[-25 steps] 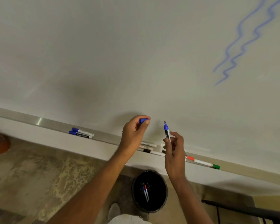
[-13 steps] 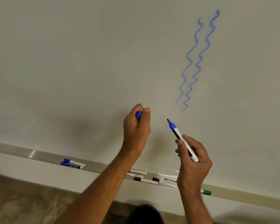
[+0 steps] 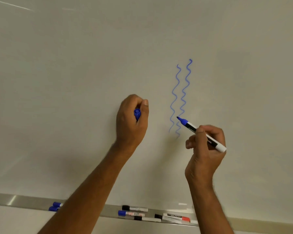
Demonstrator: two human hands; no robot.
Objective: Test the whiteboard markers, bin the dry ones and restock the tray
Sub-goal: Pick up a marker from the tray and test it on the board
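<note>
My right hand [image 3: 204, 149] grips an uncapped blue marker [image 3: 191, 126]. Its tip points up-left and sits at the lower part of two blue wavy lines [image 3: 180, 97] on the whiteboard [image 3: 74, 65]. My left hand [image 3: 132, 119] is raised in a fist against the board, left of the lines, holding the blue cap [image 3: 137, 114]. Below runs the metal tray [image 3: 24, 201] with several capped markers: a black one [image 3: 134, 208], a blue one [image 3: 130, 213], a red-capped one [image 3: 176, 217] and two blue ones [image 3: 55, 206] partly hidden by my left forearm.
The whiteboard fills almost the whole view. A pale wall strip [image 3: 15, 222] lies beneath the tray. The bin is out of frame.
The view tilted upward, so the bin and floor left the frame. Both hands rose along the board. The marker tip moved right, from open board onto the wavy lines.
</note>
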